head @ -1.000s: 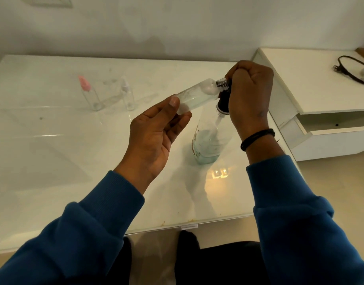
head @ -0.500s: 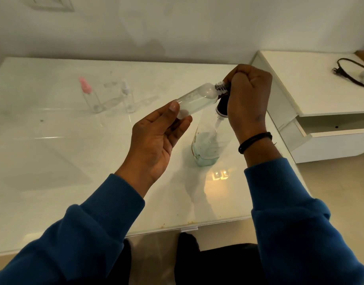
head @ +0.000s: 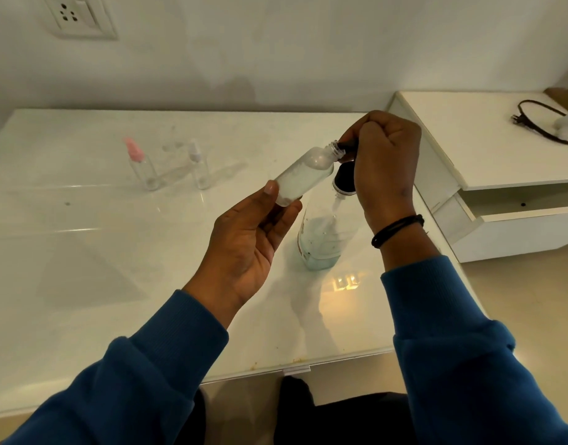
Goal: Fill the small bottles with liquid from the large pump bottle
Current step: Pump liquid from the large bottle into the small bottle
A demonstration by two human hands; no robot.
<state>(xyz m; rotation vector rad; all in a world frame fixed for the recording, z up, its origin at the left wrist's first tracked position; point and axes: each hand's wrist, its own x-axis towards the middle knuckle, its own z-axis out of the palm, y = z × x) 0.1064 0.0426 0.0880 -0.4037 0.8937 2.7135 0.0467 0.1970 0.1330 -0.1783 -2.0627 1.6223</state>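
1. Head view, hands: the left hand pinches the base end of a small clear plastic bottle between thumb and fingers. It is held tilted in the air, with the open threaded neck raised toward the right. I judge the tilt is meant to bring the mouth up to the spout while keeping the liquid inside.
2. The right hand is curled in a fist over the black pump head of the large clear pump bottle, gripping it. The dark nozzle tip sits right at the small bottle's mouth, so filling looks to be in progress.
3. The large bottle stands upright on the glossy white table, with pale blue-green liquid low in its base. Pressing from above probably keeps it steady.
4. Two more small clear bottles stand upright well apart to the far left, one with a pink spray cap and one with a white spray cap. Both look capped, and I cannot tell how full they are.
5. Writing: a reddish strip shows on the large bottle's side, but no label or brand can be read.
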